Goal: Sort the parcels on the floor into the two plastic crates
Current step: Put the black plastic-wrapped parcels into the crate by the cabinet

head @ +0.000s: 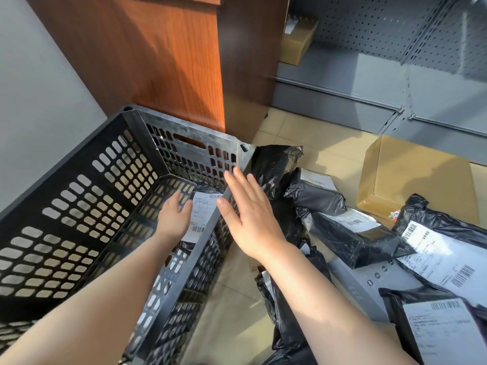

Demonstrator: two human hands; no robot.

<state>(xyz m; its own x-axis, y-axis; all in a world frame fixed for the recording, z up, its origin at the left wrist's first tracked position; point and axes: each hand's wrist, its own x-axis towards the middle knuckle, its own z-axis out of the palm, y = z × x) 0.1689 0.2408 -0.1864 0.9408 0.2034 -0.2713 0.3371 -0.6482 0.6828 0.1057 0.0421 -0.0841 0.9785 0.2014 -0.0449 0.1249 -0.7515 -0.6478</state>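
Near the bottom right, black bags with white labels (445,335) lie in a heap on the floor (232,312), waiting to be sorted. A little further off, both arms reach out over the black crate (79,206) on the left. The left hand (174,217) is low inside the crate with its fingers loose, holding nothing, just beside a bag with a white label (203,214) that lies on the crate's bottom near the right wall. The right hand (247,214) is flat and open above the crate's right edge, and it holds nothing too. So one bag looks put away, and I think the next job is to pick another from the heap. It would be good to grab one bag by its fat middle, so it does not slip, and read its label first. Only one crate shows here. Further right sits a brown box (411,180), and at the far side stand a wooden cupboard (168,61) and grey shelves (369,75).
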